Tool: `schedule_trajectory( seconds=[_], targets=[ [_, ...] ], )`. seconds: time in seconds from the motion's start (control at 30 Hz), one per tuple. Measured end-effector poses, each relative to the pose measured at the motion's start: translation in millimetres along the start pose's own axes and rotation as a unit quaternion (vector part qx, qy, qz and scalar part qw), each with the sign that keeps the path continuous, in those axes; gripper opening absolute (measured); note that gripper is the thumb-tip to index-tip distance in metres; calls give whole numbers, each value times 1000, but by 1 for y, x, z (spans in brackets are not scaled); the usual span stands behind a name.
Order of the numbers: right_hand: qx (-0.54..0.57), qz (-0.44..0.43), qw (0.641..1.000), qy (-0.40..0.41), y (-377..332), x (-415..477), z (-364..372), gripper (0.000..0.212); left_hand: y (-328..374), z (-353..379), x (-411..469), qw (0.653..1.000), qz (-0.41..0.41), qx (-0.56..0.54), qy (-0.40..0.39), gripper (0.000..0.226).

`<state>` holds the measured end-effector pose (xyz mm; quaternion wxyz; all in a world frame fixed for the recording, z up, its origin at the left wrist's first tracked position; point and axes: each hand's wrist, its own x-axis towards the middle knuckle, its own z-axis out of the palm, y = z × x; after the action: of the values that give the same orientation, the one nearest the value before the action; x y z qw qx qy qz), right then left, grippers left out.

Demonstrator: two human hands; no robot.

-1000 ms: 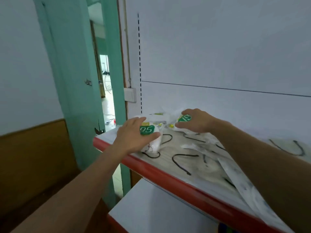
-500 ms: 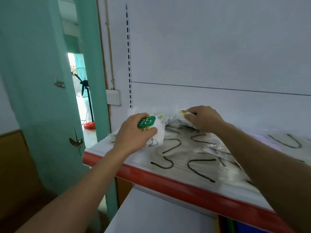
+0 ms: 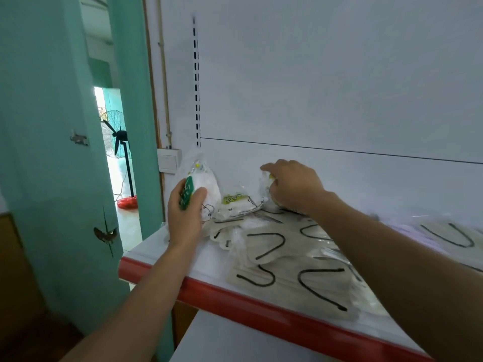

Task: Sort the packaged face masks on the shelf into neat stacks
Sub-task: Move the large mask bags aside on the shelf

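My left grip [image 3: 184,212] clasps a green-labelled white mask packet [image 3: 206,184] upright, probably ready for stacking, while my right grip [image 3: 295,186] pinches another clear-wrapped mask packet [image 3: 264,182].

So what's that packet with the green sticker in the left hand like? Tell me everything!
The mask packet is a clear, crinkly plastic bag with a white mask inside. A green label with white print sits on its front, a yellow spot near the top, and black loops show at the bottom. It stands nearly upright at the left end of the shelf, close to the white back panel. The left hand grips it, thumb across the front.
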<state>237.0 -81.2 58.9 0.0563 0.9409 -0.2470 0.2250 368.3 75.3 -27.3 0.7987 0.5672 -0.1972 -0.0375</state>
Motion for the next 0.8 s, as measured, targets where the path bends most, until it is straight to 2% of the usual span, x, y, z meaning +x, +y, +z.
schedule_trajectory(
  seconds=[0.2, 0.37, 0.47, 0.53, 0.63, 0.8],
  targets=[
    [-28, -64, 991, -114, -25, 15, 39, 48, -12, -3, 11, 996, -65, -56, -15, 45],
    [69, -25, 982, -174, -29, 19, 51, 48, -13, -3, 14, 995, -80, -66, -15, 39],
    [71, -12, 977, -201, -33, 22, 58, 62, -13, -2, 13, 995, -72, -63, -27, 38],
    [70, -2, 979, -194, -34, 22, 63, 60, -14, -2, 12, 995, -68, -56, -40, 40],
    [81, 0, 988, -128, -33, 19, 68, 29, -15, -3, 11, 996, -61, -45, -48, 41],
    [65, 10, 995, -70, -31, 16, 61, 26, -14, -2, 6, 996, -50, -28, -68, 46]
  ],
)
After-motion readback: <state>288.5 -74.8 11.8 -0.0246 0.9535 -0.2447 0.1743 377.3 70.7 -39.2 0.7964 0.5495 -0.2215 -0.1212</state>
